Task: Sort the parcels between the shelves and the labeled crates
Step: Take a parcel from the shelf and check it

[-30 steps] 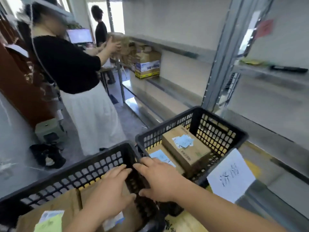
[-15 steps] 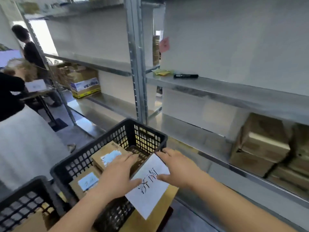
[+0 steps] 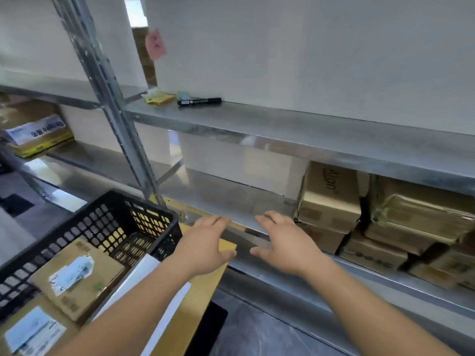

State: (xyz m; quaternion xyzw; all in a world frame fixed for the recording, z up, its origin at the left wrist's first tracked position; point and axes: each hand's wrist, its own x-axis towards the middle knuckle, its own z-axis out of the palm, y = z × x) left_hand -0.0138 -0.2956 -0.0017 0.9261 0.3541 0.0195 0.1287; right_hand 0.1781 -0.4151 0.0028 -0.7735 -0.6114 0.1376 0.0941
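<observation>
Both hands just came off the black plastic lattice crate (image 3: 84,235): left hand (image 3: 205,247) and right hand (image 3: 285,247), each grip apart and empty, now reaching toward the stacked brown cardboard parcels (image 3: 331,201) on the metal shelf (image 3: 231,201).

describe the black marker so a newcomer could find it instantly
Start at the metal shelf at chest height, above the stacked cardboard boxes. Near its left end, against the white back panel, lies the black marker. It is the only dark, slim, stick-shaped item there, just right of the yellow sticky notes.

Parcel stockroom; metal shelving (image 3: 282,134), stacked cardboard boxes (image 3: 331,199), labelled parcels in a black crate (image 3: 108,217)
</observation>
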